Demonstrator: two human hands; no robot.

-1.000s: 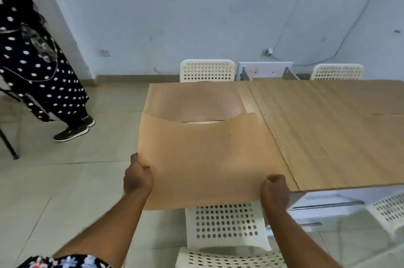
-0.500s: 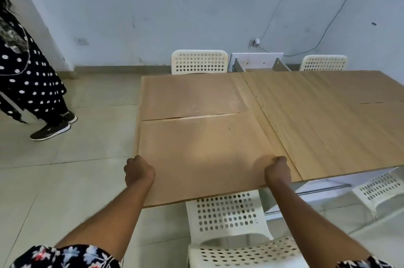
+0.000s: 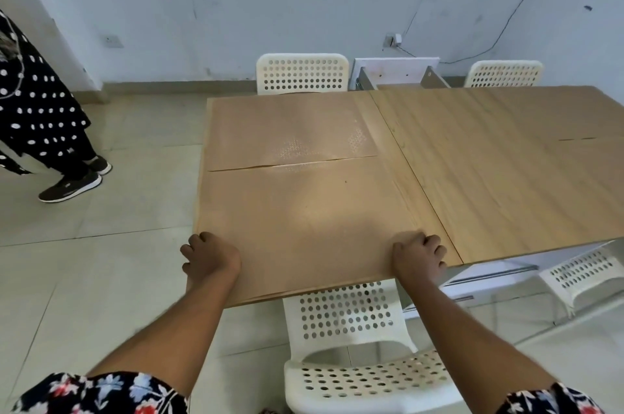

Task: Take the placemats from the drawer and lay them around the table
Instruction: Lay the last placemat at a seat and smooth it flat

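Both hands, left (image 3: 210, 258) and right (image 3: 418, 256), curl closed on the near corners of the tan rectangular placemat (image 3: 304, 228) lying on the wooden tabletop (image 3: 506, 160); its near edge overhangs, risking a slide onto the white perforated chair (image 3: 347, 315).

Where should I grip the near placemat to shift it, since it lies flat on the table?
By its two near corners, from the table's near side. The near placemat lies flat, its near edge at the table rim; the left hand and right hand sit there.
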